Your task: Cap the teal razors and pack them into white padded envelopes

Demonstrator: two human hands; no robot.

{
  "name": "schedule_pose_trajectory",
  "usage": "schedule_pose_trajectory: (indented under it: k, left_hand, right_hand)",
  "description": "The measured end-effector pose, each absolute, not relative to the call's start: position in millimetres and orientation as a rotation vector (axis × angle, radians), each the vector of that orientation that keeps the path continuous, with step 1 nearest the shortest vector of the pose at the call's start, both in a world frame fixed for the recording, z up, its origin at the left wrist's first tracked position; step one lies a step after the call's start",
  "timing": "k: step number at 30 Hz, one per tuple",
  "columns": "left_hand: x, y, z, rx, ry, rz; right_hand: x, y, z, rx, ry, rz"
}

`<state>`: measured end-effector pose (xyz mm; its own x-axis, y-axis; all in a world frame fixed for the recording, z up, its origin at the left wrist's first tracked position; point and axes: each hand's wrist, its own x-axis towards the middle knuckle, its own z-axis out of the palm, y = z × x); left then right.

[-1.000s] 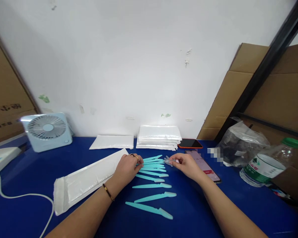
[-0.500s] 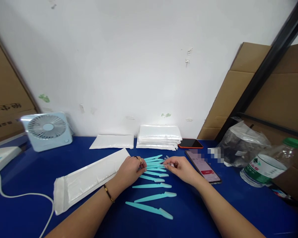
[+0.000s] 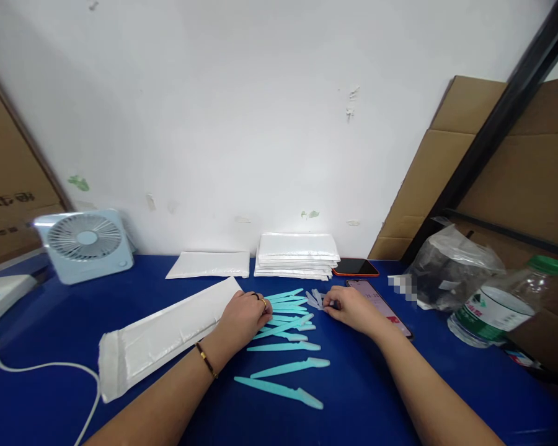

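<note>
STEP: seemingly fitting small clear plastic sleeves (image 3: 315, 300) to slim turquoise plastic razors (image 3: 283, 347), mid-table (image 3: 363, 396), short of back edge | left hand (image 3: 242, 316): curled at handles, grip unclear | right hand (image 3: 351, 308): fingertips bunched by sleeves, hold unclear | NEXT: calls for fine pinch, aligned tip

left hand (image 3: 244, 317): gold ring (image 3: 263, 302) | dark ring (image 3: 256, 296) | dark-and-gold wrist bracelet (image 3: 206, 360)

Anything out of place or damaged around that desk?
One turquoise razor slants across other razors near the left hand, breaking their row. The white wall behind has chipped patches, so it looks worn. No spill visible.
</note>
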<state>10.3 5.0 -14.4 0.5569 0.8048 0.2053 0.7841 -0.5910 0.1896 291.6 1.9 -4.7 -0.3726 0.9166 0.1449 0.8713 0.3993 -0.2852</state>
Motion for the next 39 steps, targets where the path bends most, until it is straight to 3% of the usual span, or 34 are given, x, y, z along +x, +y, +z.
schedule_pose_trajectory:
  k: [5, 15, 33, 39]
  left_hand:
    - [11, 3, -11, 2.567, 1.422, 0.372]
    - [8, 3, -5, 2.513, 1.468, 0.483]
    - [15, -4, -2, 2.520, 1.302, 0.523]
    - [9, 4, -11, 2.613, 1.453, 0.572]
  right_hand:
    - [287, 0, -7, -1.573, -2.383, 0.197]
    - [289, -6, -2, -1.269, -2.229, 0.621]
    - [270, -13, 3, -1.133, -2.297, 0.760]
    - [295, -2, 1, -1.294, -2.234, 0.426]
